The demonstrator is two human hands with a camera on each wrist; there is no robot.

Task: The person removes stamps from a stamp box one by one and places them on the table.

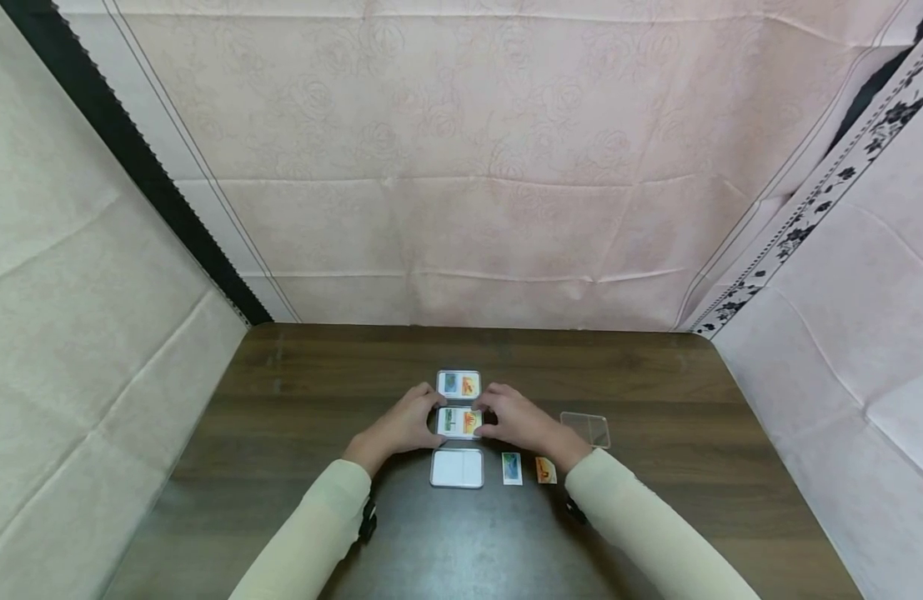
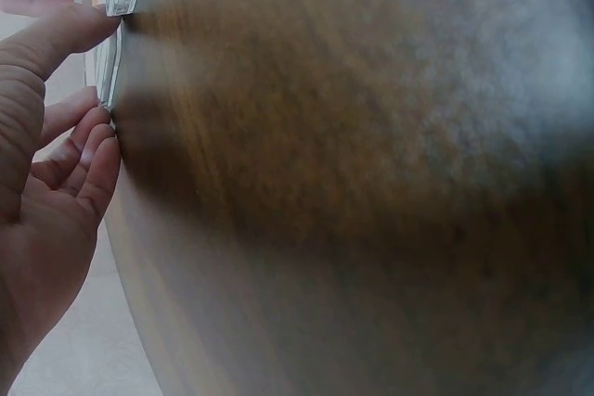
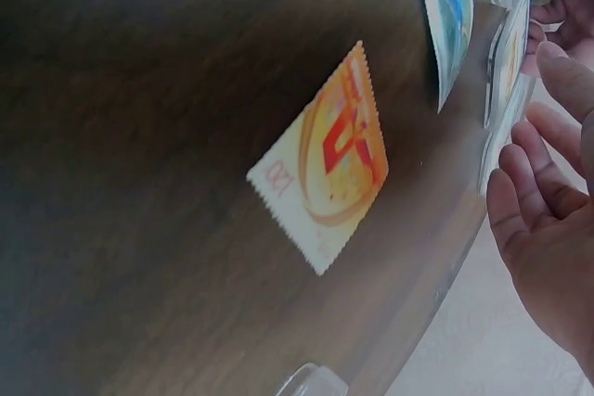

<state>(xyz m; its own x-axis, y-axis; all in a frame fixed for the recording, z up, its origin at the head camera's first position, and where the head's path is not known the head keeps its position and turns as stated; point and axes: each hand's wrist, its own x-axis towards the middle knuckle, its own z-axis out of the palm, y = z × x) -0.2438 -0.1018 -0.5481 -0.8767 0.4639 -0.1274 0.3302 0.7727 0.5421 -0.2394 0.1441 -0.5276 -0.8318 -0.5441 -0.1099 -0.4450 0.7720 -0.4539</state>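
Nearest us, between our forearms, the white-faced plastic case (image 1: 457, 474) lies flat, with the blue stamp (image 1: 512, 468) just beside it on the right and the orange stamp (image 3: 327, 150) further right, close by our right wrist. Both loose stamps lie nearer our right hand (image 1: 521, 419) than our left hand (image 1: 407, 422), and the blue one's long axis points away from us. A little beyond sits the middle stamp case (image 1: 458, 422), straight between our hands, its long axis running left to right, so that each hand meets a short end. Our left thumb and fingers span its left end narrowly, near edge to far edge; our right thumb and forefinger curl round its right end, though we cannot tell how firmly. We judge that keeping these two ends level and square with its neighbours is what matters. Off to the right, past our right wrist, rests a clear plastic lid (image 1: 598, 431). Farthest, just beyond our fingertips, lies the far stamp case (image 1: 458, 385), parallel with the middle one.
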